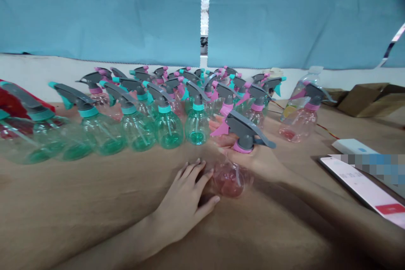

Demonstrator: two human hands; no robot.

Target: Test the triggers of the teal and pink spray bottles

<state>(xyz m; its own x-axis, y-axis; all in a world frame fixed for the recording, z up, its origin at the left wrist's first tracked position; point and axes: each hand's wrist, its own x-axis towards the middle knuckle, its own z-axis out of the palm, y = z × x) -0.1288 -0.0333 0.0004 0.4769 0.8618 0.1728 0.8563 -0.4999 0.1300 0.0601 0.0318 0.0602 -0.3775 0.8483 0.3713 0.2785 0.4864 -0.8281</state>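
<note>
A clear pink spray bottle (229, 179) with a grey and pink trigger head (245, 130) stands in front of me, some pink showing low in its bowl. Palm down on the table, my left hand (182, 204) is open, its fingertips at the left side of this bottle. My right hand (226, 140) reaches in from the right, behind the trigger head, which hides part of it. Its visible fingers are stretched out to the left and slightly blurred; I see nothing held in them. Just beyond stands a green spray bottle (196, 128) with a teal collar.
Several green and pink spray bottles (169, 133) stand in rows across the back. To the right are another pink spray bottle (300, 124), a large clear bottle (308, 82), a brown cardboard box (367, 99), a white box (354, 147) and a phone (357, 181). Something red (12, 103) lies far left.
</note>
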